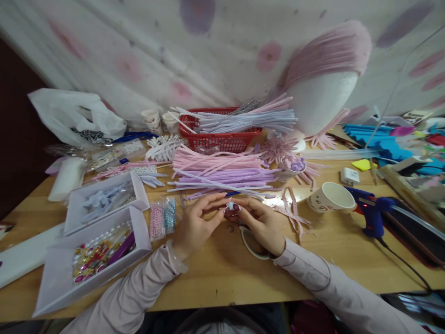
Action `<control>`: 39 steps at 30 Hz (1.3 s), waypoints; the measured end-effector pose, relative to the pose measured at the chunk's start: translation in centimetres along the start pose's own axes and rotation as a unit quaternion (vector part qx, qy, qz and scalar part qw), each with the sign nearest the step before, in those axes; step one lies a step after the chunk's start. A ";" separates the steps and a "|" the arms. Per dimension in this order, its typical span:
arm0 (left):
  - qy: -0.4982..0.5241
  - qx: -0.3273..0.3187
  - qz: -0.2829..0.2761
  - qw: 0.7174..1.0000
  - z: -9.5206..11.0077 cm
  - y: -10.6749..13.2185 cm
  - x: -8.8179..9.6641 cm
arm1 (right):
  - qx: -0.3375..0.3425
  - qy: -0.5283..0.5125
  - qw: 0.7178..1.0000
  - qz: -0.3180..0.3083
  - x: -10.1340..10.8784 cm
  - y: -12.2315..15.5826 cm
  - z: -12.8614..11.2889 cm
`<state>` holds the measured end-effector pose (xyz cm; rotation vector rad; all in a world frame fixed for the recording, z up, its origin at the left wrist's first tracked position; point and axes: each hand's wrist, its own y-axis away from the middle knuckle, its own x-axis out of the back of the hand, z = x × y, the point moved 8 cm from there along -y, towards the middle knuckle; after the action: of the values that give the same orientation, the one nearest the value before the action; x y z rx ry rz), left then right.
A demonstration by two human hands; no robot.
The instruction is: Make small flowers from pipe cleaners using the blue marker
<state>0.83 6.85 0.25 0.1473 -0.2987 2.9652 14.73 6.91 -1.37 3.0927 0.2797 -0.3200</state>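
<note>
Left hand and right hand pinched a small pale-blue piece between their fingertips, over the worktop; a slack pinch could have dropped it; the right wrist could have nudged the loop below, maybe a scissors handle; fingers hid most of the piece, shape unclear; loop partly covered.

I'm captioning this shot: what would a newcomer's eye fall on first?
Probably the white head-shaped form topped with fuzzy pink strands, back right. Then the red plastic basket, back centre, behind pink fuzzy stems and purple fuzzy stems. Nearer, at centre, the left hand and right hand pinch a small pale-blue fuzzy piece.
</note>
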 end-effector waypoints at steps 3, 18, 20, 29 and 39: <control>-0.018 -0.006 -0.004 1.000 0.5 0.0 -0.2 | 0.011 0.008 1.000 0.007 0.1 -0.1 -0.1; 0.022 0.005 0.027 0.999 -0.1 0.2 -0.3 | 0.024 0.003 1.000 0.002 0.0 -0.1 0.0; 0.047 0.016 0.036 0.998 -0.4 0.1 -0.2 | 0.027 0.008 1.000 0.006 0.0 -0.1 -0.1; -0.122 -0.035 0.022 0.992 1.0 -0.6 -0.3 | 0.079 0.079 0.994 -0.002 -0.3 0.0 -0.9; -0.382 -0.155 -0.061 0.909 2.3 -0.2 -2.1 | 0.134 0.163 0.977 -0.035 -0.9 0.3 -1.3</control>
<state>3.09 6.24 2.30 1.2324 -0.8018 2.5436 14.19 6.47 0.04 3.4006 0.3803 0.1706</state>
